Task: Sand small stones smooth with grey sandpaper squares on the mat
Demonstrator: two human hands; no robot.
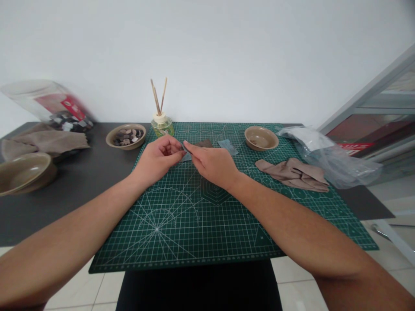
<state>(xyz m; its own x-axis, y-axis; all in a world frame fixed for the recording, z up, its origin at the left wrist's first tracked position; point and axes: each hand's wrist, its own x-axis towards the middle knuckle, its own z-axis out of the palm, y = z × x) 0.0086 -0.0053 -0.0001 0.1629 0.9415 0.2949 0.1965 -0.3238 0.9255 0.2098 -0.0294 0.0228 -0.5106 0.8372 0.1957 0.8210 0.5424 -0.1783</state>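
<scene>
Over the green cutting mat, my left hand and my right hand meet with fingers closed. Pinched between their fingertips is a small blue-grey piece of fabric-like material, partly covered by the fingers. A dark brown flat piece lies on the mat just behind my right hand. To its right rests another blue-grey piece, slightly crumpled. Whether anything small sits inside the held piece is hidden.
A bowl of dark and tan discs and a reed diffuser stand back left. Another bowl, a brown cloth and a plastic bag lie right. Far left are a bowl, a cloth and a clear container.
</scene>
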